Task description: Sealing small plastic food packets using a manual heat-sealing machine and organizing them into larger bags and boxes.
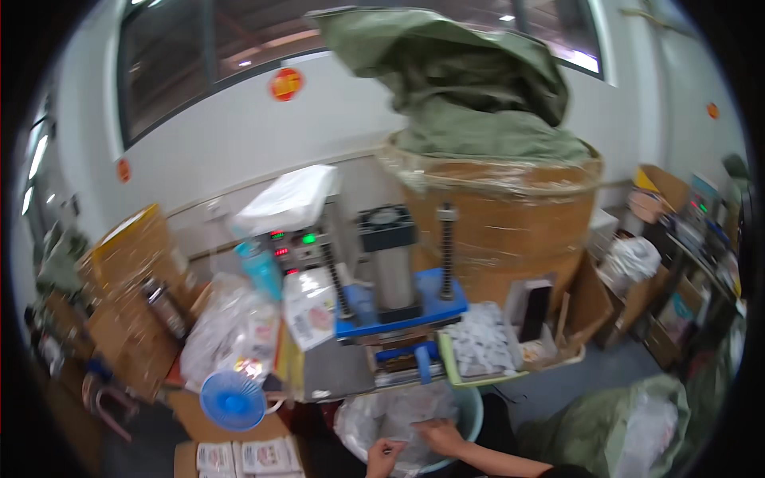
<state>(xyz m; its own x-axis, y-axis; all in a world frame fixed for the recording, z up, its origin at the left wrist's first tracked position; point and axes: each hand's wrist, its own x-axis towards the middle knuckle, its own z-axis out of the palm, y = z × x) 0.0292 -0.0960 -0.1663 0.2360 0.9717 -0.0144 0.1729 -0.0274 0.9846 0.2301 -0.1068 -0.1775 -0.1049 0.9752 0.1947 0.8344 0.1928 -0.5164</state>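
A pale blue-green basin (475, 414) lined with a crumpled clear plastic bag (358, 422) stands at the lower middle, below the machine's front edge. My left hand (384, 457) is at the bag's near side, its thumb and fingers pinched together; whatever is between them is too small to make out. From the right, my right hand (440, 437) reaches over the basin with its fingers stretched out against the plastic. Just beyond the hands is a press machine (390, 271) with a blue plate (402, 309), a cylinder and two spring posts.
A green tray (453, 370) of small white pieces (480, 342) sits right of the press. A blue round fan (233, 401) stands left, above an open carton of white packets (263, 456). Behind rises a large wrapped cardboard drum (498, 215). A green sack (590, 422) lies right.
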